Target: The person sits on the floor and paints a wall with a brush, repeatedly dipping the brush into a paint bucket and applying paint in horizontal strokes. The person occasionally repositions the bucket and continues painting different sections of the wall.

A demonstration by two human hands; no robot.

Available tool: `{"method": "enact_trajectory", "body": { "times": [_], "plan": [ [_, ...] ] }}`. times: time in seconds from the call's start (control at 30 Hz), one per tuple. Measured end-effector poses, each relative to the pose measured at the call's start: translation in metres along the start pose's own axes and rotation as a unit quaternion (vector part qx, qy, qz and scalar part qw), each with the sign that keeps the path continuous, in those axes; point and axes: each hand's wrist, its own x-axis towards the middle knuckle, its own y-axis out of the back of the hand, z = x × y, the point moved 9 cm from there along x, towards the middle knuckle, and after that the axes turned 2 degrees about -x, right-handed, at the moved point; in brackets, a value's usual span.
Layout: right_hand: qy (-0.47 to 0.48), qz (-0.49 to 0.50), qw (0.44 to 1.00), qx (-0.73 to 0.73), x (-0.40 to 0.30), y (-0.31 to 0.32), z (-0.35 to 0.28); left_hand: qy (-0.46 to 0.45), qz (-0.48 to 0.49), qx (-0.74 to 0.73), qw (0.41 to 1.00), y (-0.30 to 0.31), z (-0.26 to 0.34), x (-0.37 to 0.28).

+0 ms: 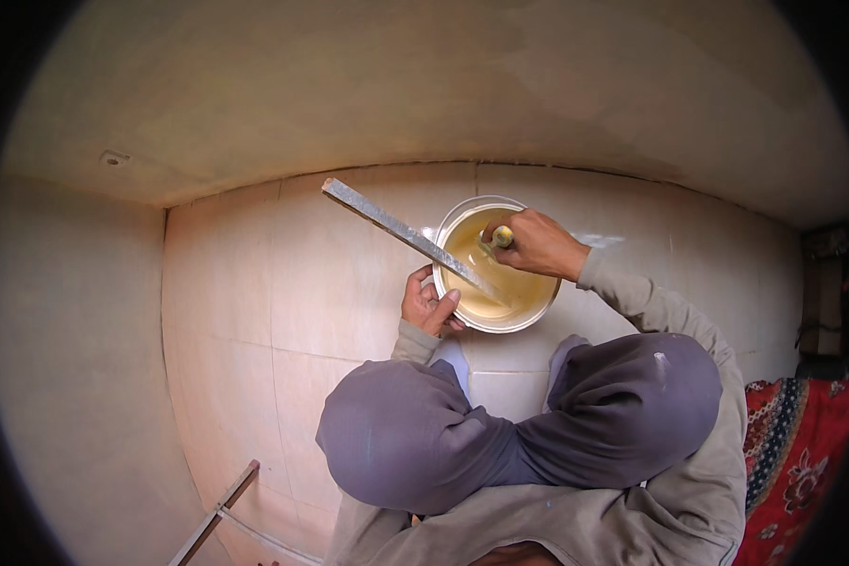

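A round white bucket (499,328) stands on the tiled floor in front of my knees, with pale yellow paint (530,286) inside it. My left hand (428,305) grips the bucket's near left side, thumb over the rim. Over the bucket, my right hand (543,244) is closed around the yellowish handle of a tool (502,236), likely a paintbrush; its working end is down in the bucket and mostly hidden. A long, paint-smeared flat stick (396,228) leans across the left rim, its lower end dipped in the paint. Neither hand touches the stick.
A wall (424,92) rises just beyond the bucket, with a socket-like fitting (114,158) low at left. A ladder-like frame (216,511) stands at lower left. Red patterned fabric (796,453) lies at right, below a dark object (824,297).
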Motion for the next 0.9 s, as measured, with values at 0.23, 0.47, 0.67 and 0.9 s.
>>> {"method": "enact_trajectory", "body": {
  "times": [0.23,0.47,0.67,0.9],
  "plan": [
    [0.107,0.008,0.993,-0.057,-0.028,-0.014,-0.01,0.016,-0.005,0.007,1.0,-0.005,-0.001,0.002],
    [-0.009,0.106,0.984,0.143,-0.059,0.038,0.015,-0.02,0.018,-0.016,1.0,-0.01,0.005,0.0],
    [-0.131,0.168,0.73,0.649,-0.118,0.016,0.07,-0.034,0.044,0.023,0.998,-0.003,0.009,-0.003],
    [0.03,0.348,0.648,0.677,-0.14,0.081,0.088,-0.046,0.072,0.028,0.996,0.007,0.006,-0.004]
  ]
}}
